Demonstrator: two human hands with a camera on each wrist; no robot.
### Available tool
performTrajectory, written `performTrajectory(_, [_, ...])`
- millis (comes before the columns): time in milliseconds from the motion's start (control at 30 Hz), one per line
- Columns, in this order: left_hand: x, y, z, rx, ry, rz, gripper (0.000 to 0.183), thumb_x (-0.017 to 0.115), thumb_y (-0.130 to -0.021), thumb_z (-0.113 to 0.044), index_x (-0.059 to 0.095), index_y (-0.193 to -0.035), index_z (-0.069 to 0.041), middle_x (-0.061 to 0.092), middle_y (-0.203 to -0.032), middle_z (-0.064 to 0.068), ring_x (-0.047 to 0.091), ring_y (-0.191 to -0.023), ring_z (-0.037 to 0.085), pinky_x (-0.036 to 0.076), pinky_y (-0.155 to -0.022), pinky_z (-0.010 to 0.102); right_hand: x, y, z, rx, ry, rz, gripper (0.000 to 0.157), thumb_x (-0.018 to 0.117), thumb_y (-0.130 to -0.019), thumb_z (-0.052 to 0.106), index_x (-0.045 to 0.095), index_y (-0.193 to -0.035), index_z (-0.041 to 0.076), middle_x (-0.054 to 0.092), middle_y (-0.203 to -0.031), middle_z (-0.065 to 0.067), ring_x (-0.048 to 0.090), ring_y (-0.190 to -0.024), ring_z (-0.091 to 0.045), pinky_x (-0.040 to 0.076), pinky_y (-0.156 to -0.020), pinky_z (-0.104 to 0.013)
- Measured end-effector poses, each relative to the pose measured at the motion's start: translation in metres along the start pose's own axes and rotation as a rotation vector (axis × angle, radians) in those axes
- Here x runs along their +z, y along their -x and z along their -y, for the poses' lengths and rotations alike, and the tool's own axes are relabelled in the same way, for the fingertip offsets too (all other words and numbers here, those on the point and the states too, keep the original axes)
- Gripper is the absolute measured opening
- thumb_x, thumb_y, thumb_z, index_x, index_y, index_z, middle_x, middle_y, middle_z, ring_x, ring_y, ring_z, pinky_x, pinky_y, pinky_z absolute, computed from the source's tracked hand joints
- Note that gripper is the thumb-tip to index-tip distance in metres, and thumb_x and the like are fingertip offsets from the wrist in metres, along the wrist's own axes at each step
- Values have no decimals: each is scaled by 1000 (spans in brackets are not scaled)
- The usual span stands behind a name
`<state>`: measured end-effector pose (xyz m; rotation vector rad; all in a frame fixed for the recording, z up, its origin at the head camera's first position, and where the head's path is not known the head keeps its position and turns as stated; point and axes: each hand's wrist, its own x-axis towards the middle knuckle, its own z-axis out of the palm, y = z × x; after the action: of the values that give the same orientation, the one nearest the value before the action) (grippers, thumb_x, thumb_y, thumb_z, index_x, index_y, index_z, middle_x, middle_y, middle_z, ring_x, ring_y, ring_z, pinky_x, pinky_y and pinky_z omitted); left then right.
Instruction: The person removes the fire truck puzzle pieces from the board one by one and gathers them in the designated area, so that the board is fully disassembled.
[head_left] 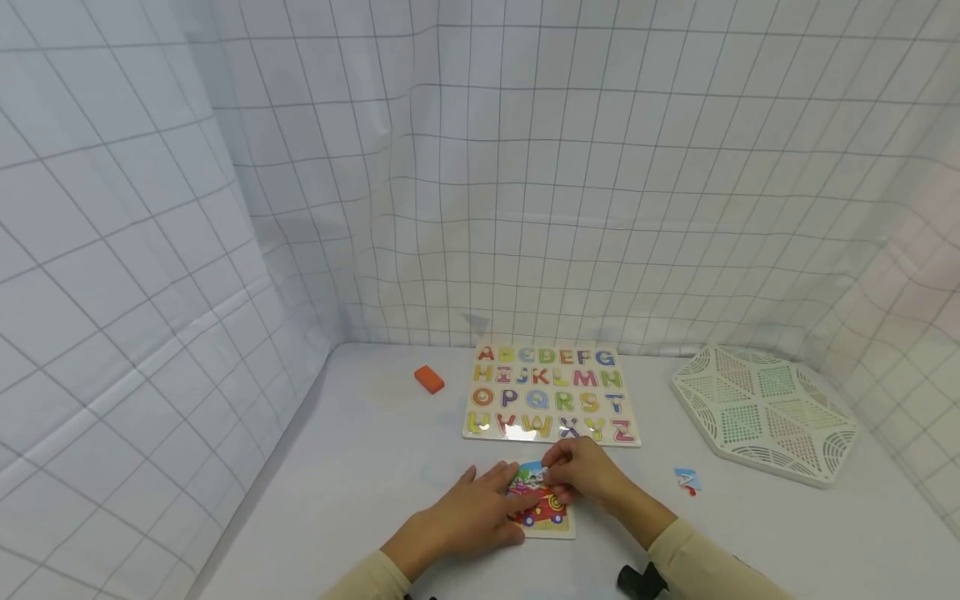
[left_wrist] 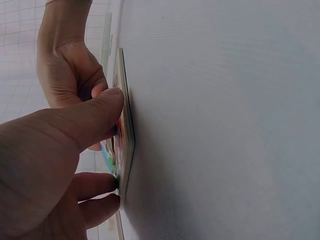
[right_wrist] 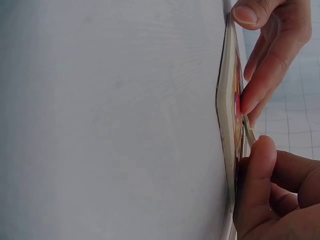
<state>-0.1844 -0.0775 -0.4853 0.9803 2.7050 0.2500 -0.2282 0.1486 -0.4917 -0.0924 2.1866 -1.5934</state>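
A small jigsaw puzzle board [head_left: 551,534] with a red car picture lies on the table between both hands. My left hand [head_left: 474,510] rests over its left side, the index finger stretched across the picture and the thumb at the near edge. At the board's upper right, my right hand [head_left: 588,473] pinches a puzzle piece [right_wrist: 249,131] between thumb and fingers. That piece stands tilted up from the board in the right wrist view, its far end close to the left fingertips. Off to the right lies a loose puzzle piece [head_left: 686,477], blue, white and red.
Behind the puzzle lies an alphabet board [head_left: 480,434] with colourful letters. An orange block [head_left: 429,379] sits to its left, and a pale hexagonal perforated panel [head_left: 765,412] is at the right. A black object [head_left: 637,581] shows by the right forearm. Gridded white cloth surrounds the table.
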Motion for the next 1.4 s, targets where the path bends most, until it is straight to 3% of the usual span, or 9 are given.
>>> performTrajectory(300, [0,0,-1,11,-49,5,56,62,-96,-56,46,-150,-49,39,-162,6,34,-151,31,34,-113,66,-1,2,-2,-49,23,10,13,71,-93,4,67,-102,-4,64,-78,-8,61,-57,-12,55,-52,-24])
performTrajectory(633, [1,0,-1,14,-25,9,58,63,-96,-54,46,-150,-48,40,-161,7,35,-150,32,34,-113,66,-15,7,-4,-96,59,2,14,69,-94,7,68,-104,-3,63,-75,-6,60,-58,-12,55,-54,-24])
performTrajectory(800, [0,1,-2,14,-17,5,56,63,-97,-52,47,-150,-47,40,-161,8,34,-150,33,34,-113,66,-40,16,-8,-82,31,-31,19,68,-95,9,67,-109,-4,61,-74,-6,58,-60,-13,55,-55,-25])
performTrajectory(1033, [-2,2,-2,1,-35,2,56,64,-96,-52,48,-149,-47,40,-162,6,35,-150,32,33,-114,64,-94,34,-26,2,-1,-138,25,71,-92,10,64,-112,-5,60,-76,-6,57,-65,-15,55,-56,-26])
performTrajectory(1233, [-4,2,-3,0,-20,-2,55,64,-97,-51,48,-149,-47,39,-162,5,34,-151,32,34,-113,65,-137,52,-41,29,45,-175,29,70,-94,11,64,-116,-6,60,-78,-4,53,-60,-12,50,-53,-23])
performTrajectory(1400, [-5,2,-3,-1,-15,-1,55,64,-96,-51,48,-149,-47,39,-162,5,34,-151,32,34,-113,65,-153,58,-52,24,99,-171,28,70,-94,12,66,-115,-6,63,-83,-3,46,-58,-11,42,-51,-23])
